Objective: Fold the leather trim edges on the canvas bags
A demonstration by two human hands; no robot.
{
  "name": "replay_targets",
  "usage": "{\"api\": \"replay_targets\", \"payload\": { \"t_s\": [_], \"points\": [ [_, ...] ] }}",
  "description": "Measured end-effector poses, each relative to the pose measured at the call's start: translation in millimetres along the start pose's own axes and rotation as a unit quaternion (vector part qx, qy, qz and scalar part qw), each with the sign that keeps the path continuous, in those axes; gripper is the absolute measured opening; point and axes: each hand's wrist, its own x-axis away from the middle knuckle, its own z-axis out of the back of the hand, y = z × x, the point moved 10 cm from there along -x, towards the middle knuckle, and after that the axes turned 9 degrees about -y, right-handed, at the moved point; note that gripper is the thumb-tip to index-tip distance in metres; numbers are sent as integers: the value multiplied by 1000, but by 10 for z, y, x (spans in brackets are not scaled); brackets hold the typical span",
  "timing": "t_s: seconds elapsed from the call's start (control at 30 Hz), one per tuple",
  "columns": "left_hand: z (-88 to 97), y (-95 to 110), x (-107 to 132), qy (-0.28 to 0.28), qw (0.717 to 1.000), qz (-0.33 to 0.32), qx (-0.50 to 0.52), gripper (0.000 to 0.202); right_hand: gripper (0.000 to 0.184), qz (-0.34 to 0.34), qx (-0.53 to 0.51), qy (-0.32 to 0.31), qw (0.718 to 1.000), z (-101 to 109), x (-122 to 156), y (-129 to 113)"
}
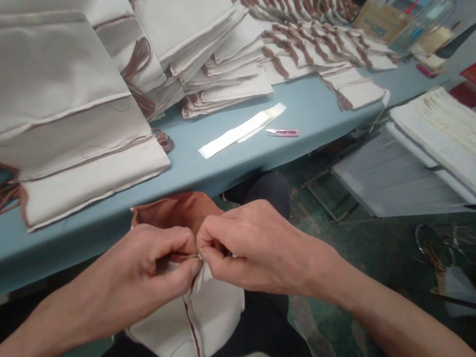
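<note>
My left hand (150, 266) and my right hand (255, 246) meet over my lap, both pinched on the top edge of a cream cloth bag (200, 321) with a brown lining (176, 208) and a brown seam line. The fingertips of both hands press together at a small point on the bag's opening, where a thin brown cord end shows. The bag hangs down between my hands onto my dark trousers and striped shirt.
A pale blue table (309, 112) runs along the left, loaded with stacks of cream bags with brown cords (54, 99). A white strip (240, 131) and pink thread snips (282, 132) lie near its edge. A stack of white sheets (459, 144) sits at right.
</note>
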Motion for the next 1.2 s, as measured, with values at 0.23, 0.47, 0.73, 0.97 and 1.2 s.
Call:
{"api": "replay_targets", "payload": {
  "t_s": [0.23, 0.47, 0.73, 0.97, 1.2],
  "points": [
    [299, 178, -66, 43, 998, -31, -28, 36, 11, 20, -73, 40, 996, 192, -88, 9],
    [405, 66, 57, 97, 993, -37, 57, 38, 3, 31, -197, 97, 975, 189, -63, 54],
    [572, -147, 124, 154, 980, 71, 106, 41, 16, 51, -189, 175, 965, 218, -168, 70],
    [476, -87, 113, 71, 987, 33, 138, 45, 21, 23, -205, 172, 963, 174, -190, 6],
    [499, -13, 162, 115, 991, 13, 68, 46, 19, -9, -196, 94, 976, 40, -252, 48]
  ]
}}
